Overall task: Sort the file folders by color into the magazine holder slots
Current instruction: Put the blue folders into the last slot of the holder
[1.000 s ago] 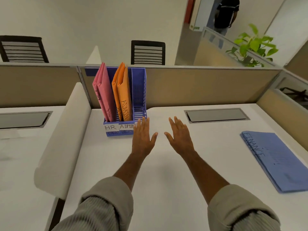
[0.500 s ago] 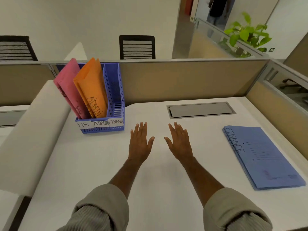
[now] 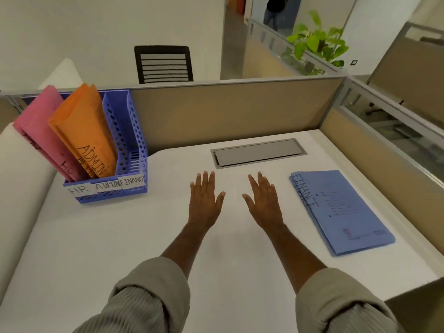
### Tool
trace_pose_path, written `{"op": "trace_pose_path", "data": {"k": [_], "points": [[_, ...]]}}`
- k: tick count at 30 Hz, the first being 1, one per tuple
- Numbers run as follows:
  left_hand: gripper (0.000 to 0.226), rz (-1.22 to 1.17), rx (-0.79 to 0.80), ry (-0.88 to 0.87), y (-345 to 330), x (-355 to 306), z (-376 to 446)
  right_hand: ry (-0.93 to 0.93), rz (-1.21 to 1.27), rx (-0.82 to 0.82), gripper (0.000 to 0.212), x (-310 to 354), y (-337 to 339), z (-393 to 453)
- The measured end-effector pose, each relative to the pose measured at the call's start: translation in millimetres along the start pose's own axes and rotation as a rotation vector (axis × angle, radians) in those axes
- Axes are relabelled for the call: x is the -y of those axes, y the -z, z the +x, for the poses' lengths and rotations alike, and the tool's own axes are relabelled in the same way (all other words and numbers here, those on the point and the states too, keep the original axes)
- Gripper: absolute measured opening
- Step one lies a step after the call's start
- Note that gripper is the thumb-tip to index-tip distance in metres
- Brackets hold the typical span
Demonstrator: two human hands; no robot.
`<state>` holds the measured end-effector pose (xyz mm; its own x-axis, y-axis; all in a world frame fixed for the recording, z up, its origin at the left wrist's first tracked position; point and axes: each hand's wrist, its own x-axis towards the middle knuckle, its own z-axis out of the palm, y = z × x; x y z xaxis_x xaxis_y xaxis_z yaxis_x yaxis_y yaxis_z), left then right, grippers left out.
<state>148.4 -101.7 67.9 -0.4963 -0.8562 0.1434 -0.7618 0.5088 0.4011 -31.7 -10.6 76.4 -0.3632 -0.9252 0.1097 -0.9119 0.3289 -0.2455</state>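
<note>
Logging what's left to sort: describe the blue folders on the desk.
The blue folders lie flat in a small stack on the right of the white desk, edges slightly fanned. They look like thin card, closed, with FINANCE handwritten along the near-left edge and faint printed lines. Neither hand touches them; the right hand is nearest.

Bare white bench (image 3: 120, 236) lies open between the blue perforated plastic magazine holder (image 3: 134, 150) and the flat blue paper folders (image 3: 341, 212), walled behind by a tan partition (image 3: 240, 111).
</note>
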Motion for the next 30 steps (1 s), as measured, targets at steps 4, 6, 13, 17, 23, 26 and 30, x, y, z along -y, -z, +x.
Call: {"op": "trace_pose_path", "data": {"k": [4,6,13,17,23,26,30], "points": [[0.068,-0.013,0.047,-0.11,-12,-17,10,-0.096,0.039,-0.024,0.066,-13,12,-12],[0.068,-0.019,0.063,-0.163,-22,-26,14,-0.114,-0.079,-0.031,0.066,-25,13,-22],[0.069,-0.087,0.127,-0.244,-54,-80,19,-0.263,-0.142,-0.026,0.066,-79,28,-40],[0.071,-0.056,0.159,-0.257,-81,-108,21,-0.292,-0.118,-0.016,0.066,-116,31,-40],[0.07,-0.042,0.223,-0.208,-122,-152,22,-0.311,-0.066,0.041,0.064,-181,31,-46],[0.07,-0.052,0.239,-0.196,-144,-182,23,-0.293,-0.017,0.049,0.062,-220,35,-48],[0.069,-0.122,0.264,-0.165,-168,-219,26,-0.29,0.005,0.05,0.062,-267,37,-49]]}}
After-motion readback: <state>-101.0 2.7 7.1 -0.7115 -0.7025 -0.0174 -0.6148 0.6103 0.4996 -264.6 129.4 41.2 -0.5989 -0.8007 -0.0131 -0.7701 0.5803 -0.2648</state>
